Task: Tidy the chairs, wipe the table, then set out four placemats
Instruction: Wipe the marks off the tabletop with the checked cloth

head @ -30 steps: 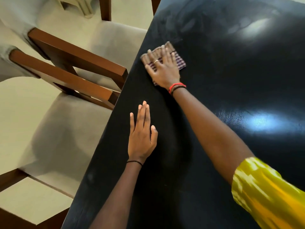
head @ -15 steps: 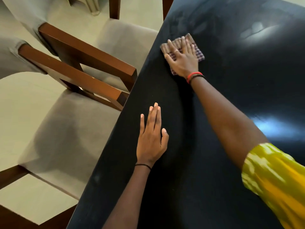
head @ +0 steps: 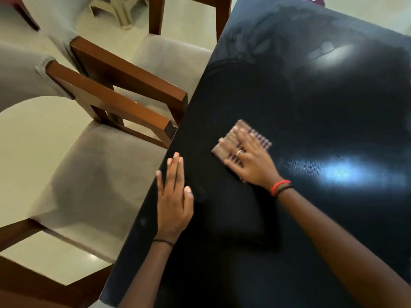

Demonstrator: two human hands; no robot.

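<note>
**Wipe step: cloth on the worktop, under your right hand**

Your right hand (head: 249, 162) lies flat on the checked cloth (head: 230, 140). The fingers are straight and spread, and the palm presses it onto the black worktop (head: 322, 112). Nothing is curled round the cloth or pinching it.

The cloth is folded to a small pad. It sits a little in from the worktop's left edge, roughly mid-length of the visible top. Cloth and fingertips are motion-blurred, so all that reads is brown with purple checks. There's a ring (head: 238, 152) on one finger, and a red band (head: 280, 185) plus a dark one at that wrist.

Your left hand (head: 174, 203) is open too and holds nothing. It's flat on the worktop, fingers straight and together, thumb out. It sits right at the worktop's left edge, toward the near end from the cloth, with a thin black band (head: 163, 241) at the wrist. The two hands are near each other but not touching.

The worktop is glossy, with two bright reflections on its right half and streaky smears (head: 255, 41) at its far end.

Two chairs stand off the worktop's left edge:
- **Near chair** (head: 100, 181): grey seat.
- **Far chair** (head: 171, 56): grey seat.

Both wooden armrests (head: 115, 103) come up to the worktop's edge. I can't tell whether they touch it.
</note>
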